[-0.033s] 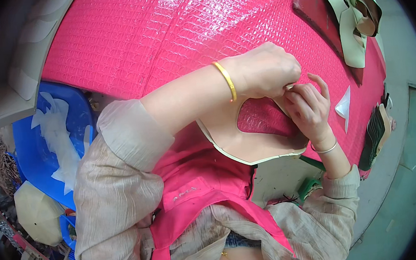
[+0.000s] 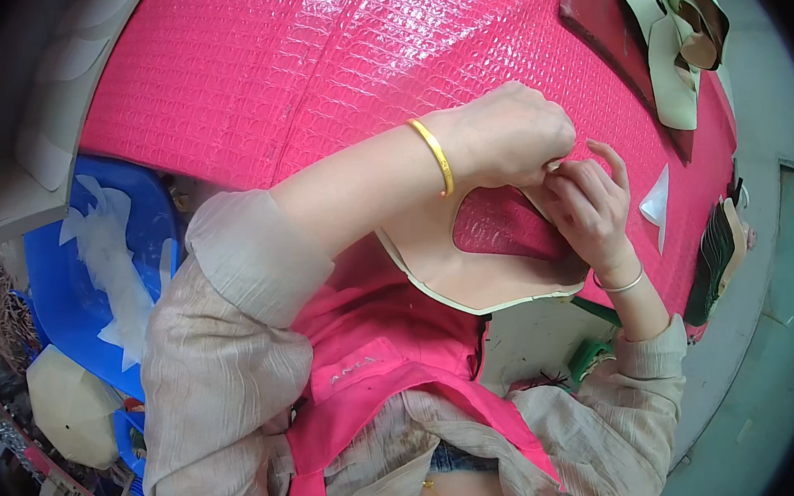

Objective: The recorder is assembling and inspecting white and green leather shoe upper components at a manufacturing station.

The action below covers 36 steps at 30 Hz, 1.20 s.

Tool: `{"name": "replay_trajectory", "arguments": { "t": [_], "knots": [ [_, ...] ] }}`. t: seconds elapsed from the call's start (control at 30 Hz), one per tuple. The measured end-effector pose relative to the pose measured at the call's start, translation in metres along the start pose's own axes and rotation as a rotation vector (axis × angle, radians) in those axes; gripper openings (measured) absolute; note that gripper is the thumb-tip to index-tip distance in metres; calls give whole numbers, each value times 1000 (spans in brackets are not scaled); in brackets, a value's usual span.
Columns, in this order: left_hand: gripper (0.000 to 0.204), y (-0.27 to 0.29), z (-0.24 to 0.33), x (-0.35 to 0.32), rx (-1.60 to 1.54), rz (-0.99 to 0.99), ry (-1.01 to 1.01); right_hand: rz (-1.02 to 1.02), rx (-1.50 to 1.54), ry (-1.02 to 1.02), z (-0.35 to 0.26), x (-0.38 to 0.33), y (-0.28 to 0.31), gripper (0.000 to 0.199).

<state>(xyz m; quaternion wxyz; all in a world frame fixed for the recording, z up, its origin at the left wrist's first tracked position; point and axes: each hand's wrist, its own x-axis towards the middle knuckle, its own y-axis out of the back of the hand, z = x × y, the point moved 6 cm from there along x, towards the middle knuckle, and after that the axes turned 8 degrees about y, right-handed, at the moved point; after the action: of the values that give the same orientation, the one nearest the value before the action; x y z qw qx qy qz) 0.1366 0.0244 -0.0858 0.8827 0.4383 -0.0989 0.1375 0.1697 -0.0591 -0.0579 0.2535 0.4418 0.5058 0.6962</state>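
A beige, leather-like shoe upper piece (image 2: 456, 271) with a pale cut edge and a large opening in its middle lies over the near edge of the pink-covered table (image 2: 241, 82). My left hand (image 2: 515, 134), with a yellow bangle at the wrist, reaches across it with curled fingers. Its fingertips meet those of my right hand (image 2: 589, 203) at the piece's far right edge. The right thumb and fingers are pinched on that edge, and one finger sticks up. Between the fingertips a small pale bit shows; the left fingers are mostly hidden behind the back of the hand.
Several pale upper pieces (image 2: 674, 63) lie on a dark red board (image 2: 600, 27) at the far right. A white scrap (image 2: 658, 204) and a stack of dark green pieces (image 2: 715, 263) are right of my hands. At left stands a blue bin (image 2: 69, 277) with white sheets.
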Motion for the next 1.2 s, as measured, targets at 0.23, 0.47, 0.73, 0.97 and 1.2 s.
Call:
{"name": "replay_trajectory", "arguments": {
  "t": [0.23,0.47,0.73,0.97,1.2],
  "knots": [
    [11,-4,-17,2,-191,-45,234,-38,69,45,-3,-5,-4,10],
    [24,-31,-60,7,-821,-106,322,-43,99,40,-5,-5,1,11],
    [31,-20,-43,10,-230,-231,381,-75,367,-55,1,-8,-12,17],
    [29,-16,-52,4,-143,-146,430,-401,673,-225,-2,-4,-25,20],
    [35,3,-60,-24,-184,-196,479,-347,455,-17,-3,13,-31,14]
  ]
}}
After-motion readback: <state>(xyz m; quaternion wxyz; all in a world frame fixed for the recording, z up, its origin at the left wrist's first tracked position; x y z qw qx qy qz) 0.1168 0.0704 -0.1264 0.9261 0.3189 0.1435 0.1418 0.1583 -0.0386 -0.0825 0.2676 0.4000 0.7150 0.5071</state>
